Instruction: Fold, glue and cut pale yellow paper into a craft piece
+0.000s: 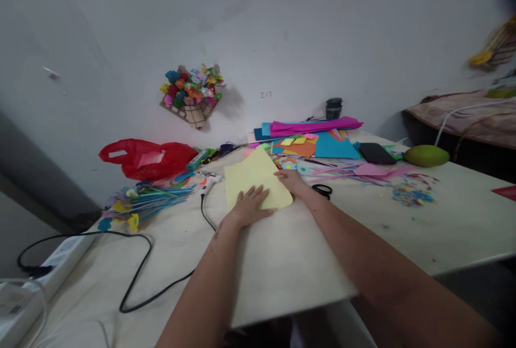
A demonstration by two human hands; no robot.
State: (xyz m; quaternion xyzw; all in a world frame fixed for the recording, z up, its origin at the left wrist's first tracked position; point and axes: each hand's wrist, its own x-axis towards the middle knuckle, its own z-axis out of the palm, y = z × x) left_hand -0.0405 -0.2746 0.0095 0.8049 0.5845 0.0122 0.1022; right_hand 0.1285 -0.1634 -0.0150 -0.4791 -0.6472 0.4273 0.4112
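Pale wall (290, 47) behind the white desk (282, 278) bears a handwritten "217" (266, 94). Near the desk's back-left corner sits one red plastic bag (157, 160); then one glue gun (207, 182). Mid-desk, one yellow paper sheet (245, 176) lies beneath the spread left hand (250, 205); the right hand (291, 182) pinches its right edge. Beyond are one black-handled pair of scissors (322, 191), one dark smartphone (377, 153) and, by the far-right edge, one green fruit (426, 156).

2 hands (251, 206) on ylw sheet (250, 173), red bag (171, 158), blk scissors (323, 193), wht tbl (286, 267)
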